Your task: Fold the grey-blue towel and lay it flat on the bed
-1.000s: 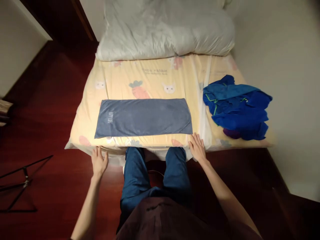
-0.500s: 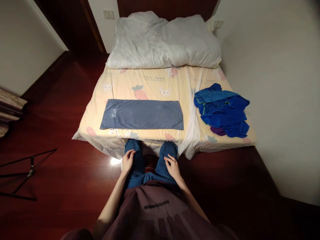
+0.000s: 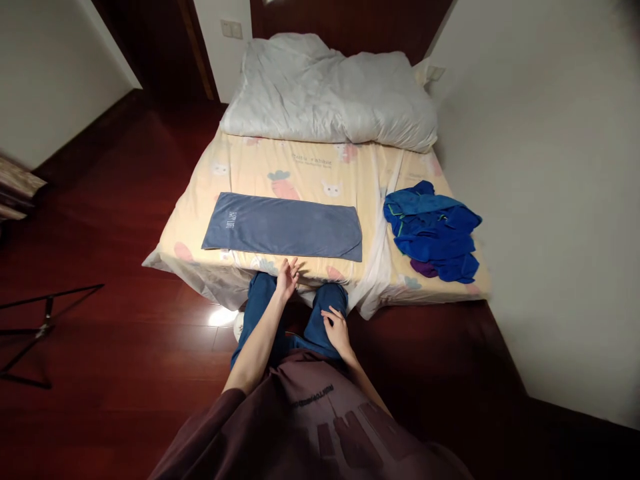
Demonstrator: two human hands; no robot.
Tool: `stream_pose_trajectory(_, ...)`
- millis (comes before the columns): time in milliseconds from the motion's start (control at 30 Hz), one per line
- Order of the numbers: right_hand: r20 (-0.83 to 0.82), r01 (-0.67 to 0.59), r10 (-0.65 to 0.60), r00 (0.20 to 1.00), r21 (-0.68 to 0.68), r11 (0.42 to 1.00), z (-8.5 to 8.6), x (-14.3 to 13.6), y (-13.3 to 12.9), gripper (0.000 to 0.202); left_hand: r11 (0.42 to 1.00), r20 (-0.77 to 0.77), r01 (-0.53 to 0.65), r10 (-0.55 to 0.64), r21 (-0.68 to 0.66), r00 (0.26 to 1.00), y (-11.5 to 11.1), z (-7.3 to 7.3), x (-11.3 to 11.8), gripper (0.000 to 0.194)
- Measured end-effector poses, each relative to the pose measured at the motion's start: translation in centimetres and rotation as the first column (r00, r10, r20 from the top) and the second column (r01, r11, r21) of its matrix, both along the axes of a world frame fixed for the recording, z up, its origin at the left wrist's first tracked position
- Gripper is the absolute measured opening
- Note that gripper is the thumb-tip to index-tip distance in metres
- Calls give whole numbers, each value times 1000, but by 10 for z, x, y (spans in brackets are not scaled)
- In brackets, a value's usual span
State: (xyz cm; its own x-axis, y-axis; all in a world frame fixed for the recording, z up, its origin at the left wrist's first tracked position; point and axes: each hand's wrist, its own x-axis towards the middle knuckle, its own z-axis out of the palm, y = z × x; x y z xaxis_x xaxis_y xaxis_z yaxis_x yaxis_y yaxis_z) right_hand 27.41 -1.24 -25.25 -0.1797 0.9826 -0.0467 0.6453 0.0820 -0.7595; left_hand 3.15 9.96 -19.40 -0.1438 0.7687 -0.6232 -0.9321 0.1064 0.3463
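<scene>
A blue-grey towel (image 3: 283,227), folded into a long flat strip with white lettering at its left end, lies across the near part of the bed (image 3: 310,177). Just in front of its near edge my left hand (image 3: 288,279) is raised, fingers apart and holding nothing. My right hand (image 3: 337,329) rests by my right knee on the jeans (image 3: 320,313), its fingers loosely spread and free of any object. To the right on the bed sits a crumpled pile of blue cloths (image 3: 435,230), with a bit of purple cloth (image 3: 424,268) showing under it.
A bunched white quilt (image 3: 330,93) lies at the head of the bed against the dark headboard (image 3: 345,27). White sheeting (image 3: 377,267) hangs over the near edge. Black stand legs (image 3: 45,327) reach across the floor at left; a wall (image 3: 545,200) borders the right side.
My left hand has lifted from my left knee and moved forward and right toward the towel. My right hand stays by the right knee. The view has turned slightly.
</scene>
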Motion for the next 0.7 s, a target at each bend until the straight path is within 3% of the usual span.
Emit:
stream_pose_trajectory(200, -9, 3, -3, 1000, -6, 1000, -1, 0, -1, 33, 999, 134, -35, 37, -12, 990, 27, -3, -1, 43)
stream_pose_trajectory(500, 23, 49, -48, 999, -43, 998, 10, -3, 0, 29, 982, 193, -157, 175, -106, 965, 54, -7, 2, 39)
stream_pose_trajectory(600, 0, 64, -64, 998, -66, 996, 20, -11, 18, 28, 969, 227, -205, 232, -134, 946, 56, -6, 3, 40)
stream_pose_trajectory(700, -79, 32, -34, 996, -32, 999, 45, -30, 69, 32, 962, 233, -237, 263, -133, 936, 56, -7, 4, 41)
